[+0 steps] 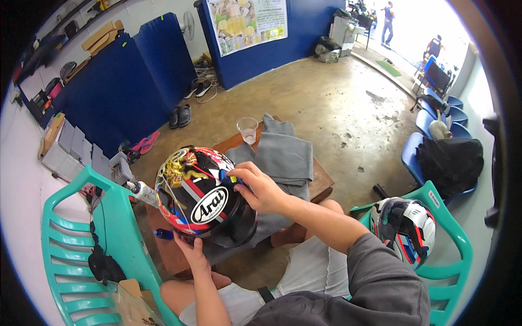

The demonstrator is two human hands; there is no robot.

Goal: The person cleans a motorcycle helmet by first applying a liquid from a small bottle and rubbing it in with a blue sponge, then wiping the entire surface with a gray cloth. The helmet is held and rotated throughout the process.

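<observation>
A full-face motorcycle helmet [187, 187] with multicoloured graphics and a large white oval logo rests in front of me on the low table. My left hand [191, 255] grips its lower edge from the near side. My right hand [255, 187] bends its fingers against the helmet's upper right side, at a small blue and yellow piece [231, 179]; whether that piece is loose or part of the helmet I cannot tell. Grey cloth [283, 157] lies folded beside and beneath the helmet. Left of it stands a white bottle [144, 193], with a small dark blue bottle [163, 234] nearer me.
A clear plastic cup [247, 130] stands near the far edge of the wooden table [322, 185]. A green plastic chair [70, 244] is at my left. Another green chair [454, 228] on my right carries a white helmet [405, 228]. Blue seats [411, 155] line the right wall.
</observation>
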